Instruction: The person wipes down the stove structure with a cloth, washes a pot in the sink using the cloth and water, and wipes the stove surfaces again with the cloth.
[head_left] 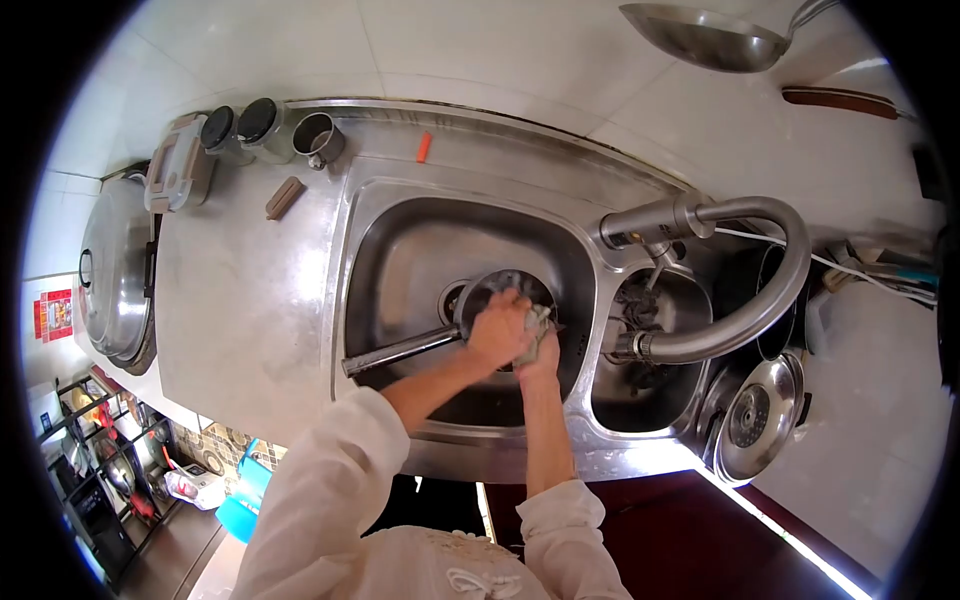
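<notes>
Both hands are together over a round metal pan in the large sink basin. My left hand reaches in from the left, its fingers closed around a crumpled greenish-white cloth. On the right side of the same cloth, my right hand presses with bent fingers. The pan's long metal handle points left and rests over the basin's left front edge. Part of the pan is hidden under the hands.
A curved metal faucet arches over the small right basin, which holds dark items. Pot lids stand at the right. Jars, a metal cup, a brown block and an orange piece sit on the counter.
</notes>
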